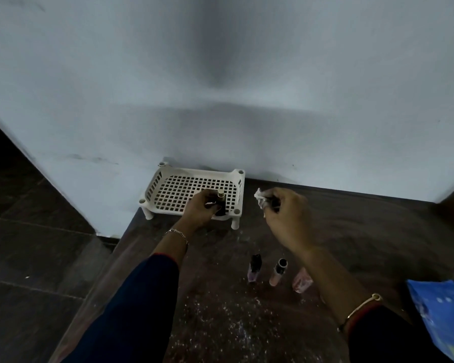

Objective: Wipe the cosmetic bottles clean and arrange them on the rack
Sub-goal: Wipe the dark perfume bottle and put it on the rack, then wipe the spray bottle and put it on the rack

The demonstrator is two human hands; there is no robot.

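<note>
A white slotted plastic rack [178, 187] stands on short legs against the wall. My left hand [202, 208] grips a small dark bottle [220, 204] with a pale cap, upright at the rack's front right corner. My right hand [286, 216] hovers to the right of the rack and pinches a crumpled white tissue [262, 199]. Three small bottles stand on the dark counter nearer to me: a dark-capped clear one [254, 268], a pink one with a black cap [278, 272], and a pale pink one [302, 280] partly hidden behind my right forearm.
The dark speckled counter [220, 310] meets a pale wall [220, 100] at the back and drops off along its left edge to a dark tiled floor [32, 244]. A blue packet [443, 315] lies at the right edge.
</note>
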